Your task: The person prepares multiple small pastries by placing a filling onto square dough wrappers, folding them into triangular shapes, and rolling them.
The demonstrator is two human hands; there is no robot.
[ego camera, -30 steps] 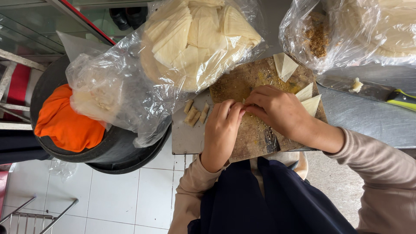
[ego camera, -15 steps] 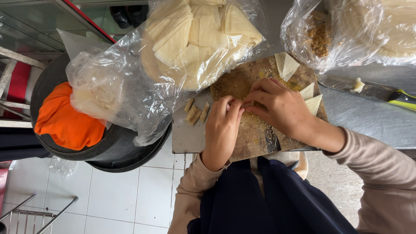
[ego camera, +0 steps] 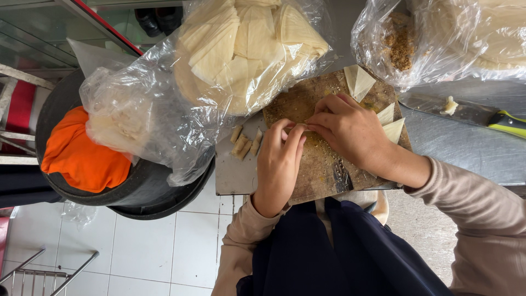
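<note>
Pale pastry roll (ego camera: 298, 128) lies crosswise on the wooden board (ego camera: 329, 170), pinched between left hand (ego camera: 278, 164) and right hand (ego camera: 353, 131).

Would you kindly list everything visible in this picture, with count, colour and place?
Worn wooden cutting board: one, brown, under both hands.
Cut pastry triangles: about three, pale cream, on the board's far and right edges.
Small rolled pastries: about four, tan, left of the board.
Clear plastic bag of pastry sheets: one, cream contents, above the board.
Clear plastic bag of crumbly filling: one, brown contents, top right.
Knife with yellow-green handle: one, steel blade, right.
Round black tub: one, left.
Orange cloth: one, inside the tub.
Left hand: fingertips pinching a pastry.
Right hand: same pastry.
</note>
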